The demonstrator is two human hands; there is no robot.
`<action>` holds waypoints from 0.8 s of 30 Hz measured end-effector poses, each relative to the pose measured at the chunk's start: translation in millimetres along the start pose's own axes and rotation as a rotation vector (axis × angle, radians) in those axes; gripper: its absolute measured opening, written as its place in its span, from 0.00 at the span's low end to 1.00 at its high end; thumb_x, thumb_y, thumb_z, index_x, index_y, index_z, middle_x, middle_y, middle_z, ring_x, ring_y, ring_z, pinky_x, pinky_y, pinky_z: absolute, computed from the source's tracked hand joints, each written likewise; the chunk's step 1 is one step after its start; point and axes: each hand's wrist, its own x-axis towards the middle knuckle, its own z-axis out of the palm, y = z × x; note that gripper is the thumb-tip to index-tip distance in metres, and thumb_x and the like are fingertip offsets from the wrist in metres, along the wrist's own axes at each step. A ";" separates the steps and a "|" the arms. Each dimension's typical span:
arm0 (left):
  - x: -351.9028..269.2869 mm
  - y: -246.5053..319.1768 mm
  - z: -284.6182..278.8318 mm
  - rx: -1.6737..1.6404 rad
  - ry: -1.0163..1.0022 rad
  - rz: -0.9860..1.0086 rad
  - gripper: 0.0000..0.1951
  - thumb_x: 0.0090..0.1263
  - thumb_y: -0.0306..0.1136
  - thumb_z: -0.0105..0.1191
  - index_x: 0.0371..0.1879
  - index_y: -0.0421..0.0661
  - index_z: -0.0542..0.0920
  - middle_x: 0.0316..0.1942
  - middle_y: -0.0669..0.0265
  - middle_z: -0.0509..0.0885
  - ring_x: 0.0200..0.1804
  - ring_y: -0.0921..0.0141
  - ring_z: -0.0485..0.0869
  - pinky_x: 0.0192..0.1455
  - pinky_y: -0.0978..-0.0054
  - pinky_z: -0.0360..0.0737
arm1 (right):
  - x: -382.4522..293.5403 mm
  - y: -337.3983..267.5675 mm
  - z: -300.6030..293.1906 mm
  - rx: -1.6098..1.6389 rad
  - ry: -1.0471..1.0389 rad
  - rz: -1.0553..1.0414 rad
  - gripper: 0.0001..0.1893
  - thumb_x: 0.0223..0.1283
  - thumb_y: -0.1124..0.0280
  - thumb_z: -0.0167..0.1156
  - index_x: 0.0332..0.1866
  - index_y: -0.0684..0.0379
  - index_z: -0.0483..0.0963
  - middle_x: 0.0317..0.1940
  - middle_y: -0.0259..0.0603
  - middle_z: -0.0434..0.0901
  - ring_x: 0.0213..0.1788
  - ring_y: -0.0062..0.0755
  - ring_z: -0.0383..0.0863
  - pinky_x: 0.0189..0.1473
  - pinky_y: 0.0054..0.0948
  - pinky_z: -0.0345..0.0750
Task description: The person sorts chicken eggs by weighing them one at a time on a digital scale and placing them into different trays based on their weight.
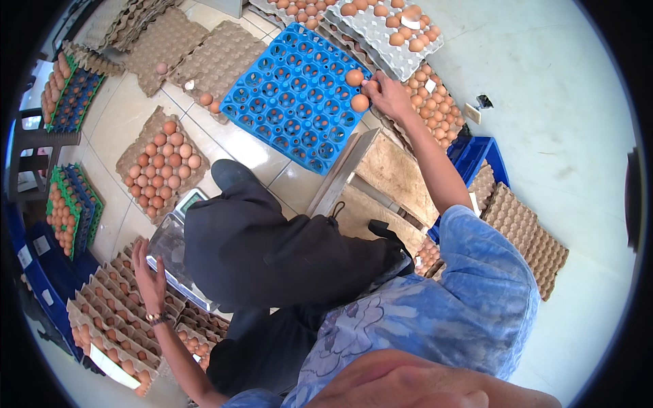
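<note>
My right hand point(390, 99) has its fingers on a brown egg point(374, 87) at the right edge of a blue plastic egg tray point(291, 97). Beside those fingers, two more brown eggs, an upper egg point(354, 77) and a lower egg point(359, 103), sit in the tray's edge cups. Through the tray's openings, eggs show underneath. My left hand point(149, 280), fingers apart and holding nothing, is by the clear pan of a digital scale point(171, 242); whether it touches the pan I cannot tell. My leg partly covers the scale.
A cardboard tray of brown eggs point(159, 168) lies on the tiled floor. Stacked egg trays point(115, 316) stand at lower left. Near my right arm are a wooden crate point(393, 173), a blue plastic crate point(490, 153) and a grey egg tray point(377, 46). A wall outlet point(472, 113) hangs loose.
</note>
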 end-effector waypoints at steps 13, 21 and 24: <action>-102.2 27.3 -43.9 -0.075 0.099 -0.158 0.24 0.78 0.35 0.54 0.70 0.43 0.72 0.70 0.50 0.71 0.69 0.54 0.73 0.68 0.60 0.74 | -20.7 26.2 -2.0 0.871 -0.270 0.043 0.20 0.59 0.55 0.67 0.47 0.62 0.81 0.28 0.39 0.85 0.33 0.35 0.86 0.34 0.31 0.84; -45.2 112.4 -78.5 -0.293 0.291 -0.078 0.22 0.79 0.28 0.53 0.70 0.43 0.73 0.68 0.60 0.76 0.64 0.66 0.79 0.66 0.67 0.77 | -44.7 -6.4 -17.8 0.605 -0.239 -0.018 0.25 0.52 0.55 0.78 0.47 0.64 0.85 0.24 0.34 0.81 0.21 0.19 0.78 0.24 0.24 0.74; 6.5 188.7 -100.8 -0.394 0.323 0.095 0.23 0.77 0.25 0.55 0.70 0.42 0.73 0.65 0.61 0.79 0.59 0.68 0.82 0.63 0.68 0.80 | -66.1 -54.4 -38.2 1.246 -0.541 -0.121 0.18 0.59 0.65 0.74 0.48 0.66 0.83 0.24 0.31 0.81 0.19 0.13 0.75 0.20 0.15 0.69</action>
